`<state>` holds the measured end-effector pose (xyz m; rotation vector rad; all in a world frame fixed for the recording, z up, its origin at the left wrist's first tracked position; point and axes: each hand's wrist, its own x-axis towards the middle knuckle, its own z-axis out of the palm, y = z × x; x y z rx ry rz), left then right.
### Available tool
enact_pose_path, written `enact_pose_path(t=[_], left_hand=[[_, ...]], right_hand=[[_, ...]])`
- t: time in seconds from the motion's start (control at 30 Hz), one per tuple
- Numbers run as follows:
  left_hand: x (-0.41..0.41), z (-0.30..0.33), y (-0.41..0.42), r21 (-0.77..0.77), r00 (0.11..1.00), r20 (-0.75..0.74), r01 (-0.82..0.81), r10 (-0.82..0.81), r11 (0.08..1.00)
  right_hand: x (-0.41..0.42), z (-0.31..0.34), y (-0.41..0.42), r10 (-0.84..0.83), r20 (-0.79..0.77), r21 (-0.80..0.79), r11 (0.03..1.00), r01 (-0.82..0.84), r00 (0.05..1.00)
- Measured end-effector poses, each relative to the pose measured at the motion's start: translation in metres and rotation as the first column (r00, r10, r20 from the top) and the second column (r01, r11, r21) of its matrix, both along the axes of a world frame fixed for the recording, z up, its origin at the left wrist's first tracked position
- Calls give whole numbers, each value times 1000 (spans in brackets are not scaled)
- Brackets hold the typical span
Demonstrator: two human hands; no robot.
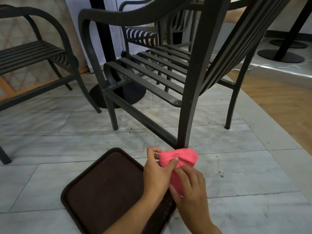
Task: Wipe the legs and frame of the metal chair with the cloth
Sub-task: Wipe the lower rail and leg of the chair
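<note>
A dark metal chair (190, 92) with a slatted seat stands on the tiled floor in front of me. Its nearest leg (184, 132) comes down to the floor just above my hands. A bunched pink cloth (181, 157) is held low by the foot of that leg. My left hand (157, 174) grips the cloth's left side, thumb pressed into it. My right hand (190, 188) pinches the lower part of the cloth. Whether the cloth touches the leg's foot is unclear.
A dark brown tray (104, 191) lies on the floor under my left forearm. Another metal chair (38, 65) stands at the left and one more behind. Black round table bases (118, 97) sit behind the chair and at the far right. Wooden flooring runs along the right.
</note>
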<state>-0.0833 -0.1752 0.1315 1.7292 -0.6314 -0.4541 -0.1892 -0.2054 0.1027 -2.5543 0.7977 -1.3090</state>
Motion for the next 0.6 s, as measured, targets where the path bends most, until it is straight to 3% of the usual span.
enact_pose_path(t=[0.17, 0.33, 0.47, 0.6], left_hand=[[-15, 23, 13, 105, 981, -170, -75, 92, 992], [-28, 63, 29, 180, 959, -270, -34, 82, 983], [-39, 106, 44, 258, 979, -203, 25, 29, 966], [-56, 159, 61, 359, 991, -24, 133, -133, 924]], right_hand=[[-2, 23, 20, -76, -148, 76, 993, 88, 986], [-6, 74, 32, -61, -242, 217, 969, 115, 968], [-21, 115, 30, -47, -360, 393, 898, 197, 932], [-44, 167, 32, 8, -455, 484, 842, 240, 891]])
